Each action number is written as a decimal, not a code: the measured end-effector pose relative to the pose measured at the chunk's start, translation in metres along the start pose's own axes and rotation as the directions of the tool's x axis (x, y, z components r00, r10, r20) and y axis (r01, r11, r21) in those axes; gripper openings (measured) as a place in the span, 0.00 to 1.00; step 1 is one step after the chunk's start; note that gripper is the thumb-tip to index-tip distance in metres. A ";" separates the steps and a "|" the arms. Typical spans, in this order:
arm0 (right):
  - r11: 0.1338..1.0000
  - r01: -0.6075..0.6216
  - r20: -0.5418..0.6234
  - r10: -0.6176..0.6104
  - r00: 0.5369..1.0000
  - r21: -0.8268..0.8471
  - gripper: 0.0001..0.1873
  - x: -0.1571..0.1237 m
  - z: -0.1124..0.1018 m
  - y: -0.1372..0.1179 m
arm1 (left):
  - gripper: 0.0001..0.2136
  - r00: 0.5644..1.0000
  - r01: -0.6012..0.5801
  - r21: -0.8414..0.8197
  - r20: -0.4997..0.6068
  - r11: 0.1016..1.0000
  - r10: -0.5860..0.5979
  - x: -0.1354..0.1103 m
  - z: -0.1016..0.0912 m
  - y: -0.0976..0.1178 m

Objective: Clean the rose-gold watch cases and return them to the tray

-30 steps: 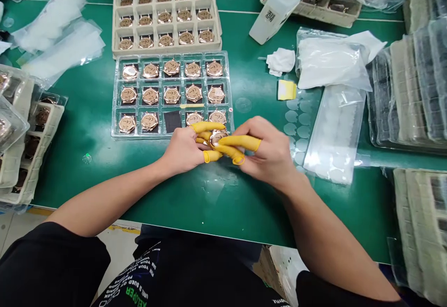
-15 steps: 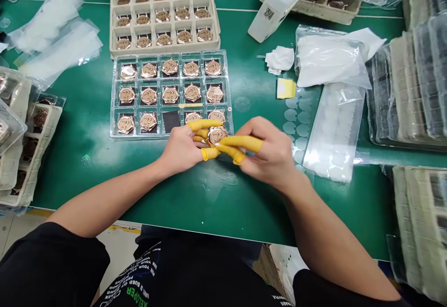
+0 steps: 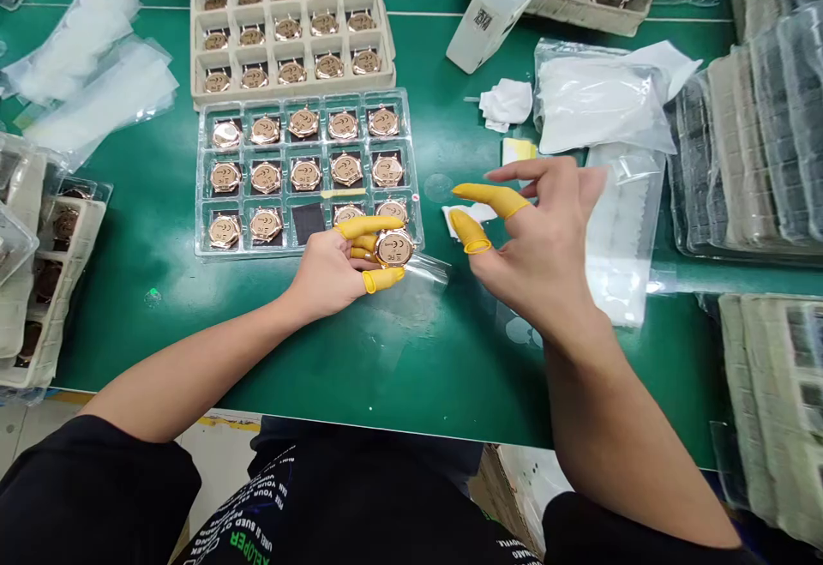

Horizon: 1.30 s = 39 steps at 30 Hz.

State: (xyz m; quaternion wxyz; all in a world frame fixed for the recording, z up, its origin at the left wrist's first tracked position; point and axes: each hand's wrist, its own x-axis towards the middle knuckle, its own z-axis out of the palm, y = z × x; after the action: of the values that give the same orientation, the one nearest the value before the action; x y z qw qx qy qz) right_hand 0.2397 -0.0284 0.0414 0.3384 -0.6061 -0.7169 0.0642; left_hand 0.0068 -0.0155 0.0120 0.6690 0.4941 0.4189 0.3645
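Observation:
My left hand [image 3: 351, 261], with yellow finger cots, is closed on a rose-gold watch case [image 3: 394, 248], its engraved back facing up. It is held at the front right corner of a clear tray [image 3: 201, 192] of similar cases. One tray compartment shows only a black pad [image 3: 309, 224]. My right hand [image 3: 533, 239] is raised to the right of the case, its cotted thumb and index finger apart. A small white piece [image 3: 476, 215] shows between those two fingertips; whether they touch it I cannot tell. Beside the case lies a strip of clear film [image 3: 429, 270].
Behind the clear tray stands a beige tray [image 3: 198, 76] of watch cases. A white bottle [image 3: 479, 38], crumpled tissue [image 3: 506, 105], a yellow-and-white pad [image 3: 518, 150] and plastic bags [image 3: 597, 111] lie to the right. Stacked trays [image 3: 726, 153] line the right side, more trays [image 3: 57, 291] the left.
My right hand has left the watch case and moved right and up, its fingers spreading. The white piece and the clear film have come into sight. My left hand still holds the case.

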 end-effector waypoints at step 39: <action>0.868 -0.246 0.360 0.084 0.929 0.432 0.10 0.006 0.004 -0.002 | 0.30 1.000 0.005 0.105 0.027 0.994 -0.008 -0.001 -0.002 0.004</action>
State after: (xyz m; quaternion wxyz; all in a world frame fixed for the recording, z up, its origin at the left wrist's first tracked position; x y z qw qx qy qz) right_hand 0.2358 -0.0220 0.0413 0.3434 -0.5466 -0.6708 0.3652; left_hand 0.0044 -0.0153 0.0153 0.6488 0.5322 0.4300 0.3331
